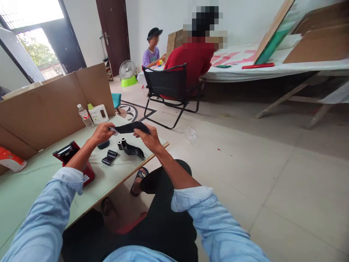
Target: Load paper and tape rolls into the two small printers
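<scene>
A black ribbon strip [127, 128] is stretched between my two hands above the table. My left hand [102, 134] is closed on a small roll at its left end, with a bit of white beside the fingers. My right hand [148, 137] grips the strip's right end. Below, on the table, stand two small rolls [121, 143] with a loose black ribbon [134, 150] trailing to the edge. Left of them lies another black ribbon piece [109, 157]. A red device [87, 174] with a raised black lid is beneath my left forearm.
The pale green table [40, 193] has a cardboard screen [54, 109], a water bottle [85, 116], a white jug [98, 114] and an orange-white bottle [11, 160]. Two people sit at a long white-covered table [234, 72] beyond; one uses a black chair [166, 82].
</scene>
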Motion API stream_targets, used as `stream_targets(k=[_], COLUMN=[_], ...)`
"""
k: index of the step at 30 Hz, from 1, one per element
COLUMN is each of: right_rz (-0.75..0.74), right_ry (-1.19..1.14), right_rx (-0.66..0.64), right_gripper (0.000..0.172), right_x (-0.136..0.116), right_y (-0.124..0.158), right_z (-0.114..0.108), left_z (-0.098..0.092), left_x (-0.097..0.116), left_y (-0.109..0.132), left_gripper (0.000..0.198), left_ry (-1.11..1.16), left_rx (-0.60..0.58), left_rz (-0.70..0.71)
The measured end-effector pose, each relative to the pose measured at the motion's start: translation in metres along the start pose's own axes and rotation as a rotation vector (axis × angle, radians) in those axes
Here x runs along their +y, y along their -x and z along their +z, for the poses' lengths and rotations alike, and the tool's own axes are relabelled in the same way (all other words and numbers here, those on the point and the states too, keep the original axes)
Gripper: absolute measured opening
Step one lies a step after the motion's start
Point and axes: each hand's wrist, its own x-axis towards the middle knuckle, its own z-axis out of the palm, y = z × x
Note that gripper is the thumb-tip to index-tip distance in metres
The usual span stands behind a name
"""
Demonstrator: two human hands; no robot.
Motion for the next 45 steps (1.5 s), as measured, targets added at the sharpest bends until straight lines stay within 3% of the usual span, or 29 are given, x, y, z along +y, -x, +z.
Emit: stream_targets(k=[5, 9, 15, 22, 25, 29, 36, 40, 45], right_rz=[0.05, 0.023, -0.095, -0.06, -0.038, -0.059, -0.124, -0.124, -0.073], right_ry=[0.144, 0.302, 0.51, 0.361, 0.37, 0.42, 0.513, 0.547, 0.559], right_rx=[0.143, 0.081, -0.027, 0.049, 0.041, -0.008, -0.082, -0.112, -0.12], right_gripper=[0.033, 0.036, 0.022, 0.03, 0.029, 0.026, 0.033, 0.026, 0.026], right_x=[0.042, 0.065, 0.076, 0.072, 0.074, 0.076, 0.072, 0.067, 0.061], right_y=[0.024, 0.047, 0.069, 0.083, 0.085, 0.086, 0.087, 0.086, 0.08], right_z=[-0.033, -0.039, -0.035, -0.028, -0.023, -0.016, -0.01, -0.011, -0.015], left_z=[0.056, 0.083, 0.083, 0.071, 0.077, 0.086, 0.087, 0.086, 0.074], left_x=[0.007, 0.004, -0.007, -0.008, -0.006, -0.003, 0.003, 0.007, 0.007], left_y=[-0.052, -0.067, -0.07, -0.057, -0.05, -0.043, -0.025, -0.01, -0.003], left_gripper=[0.041, 0.039, 0.051, 0.101, 0.103, 0.084, 0.063, 0.061, 0.07], left_ry=[-0.136, -0.181, -0.217, -0.255, -0.27, -0.301, -0.331, -0.324, -0.248], left_rx=[-0.174, -0.321, -0.573, -0.73, -0.684, -0.54, -0.442, -0.417, -0.435], left_rz=[0.035, 0.028, 0.003, 0.005, 0.032, -0.007, -0.123, -0.188, -0.168])
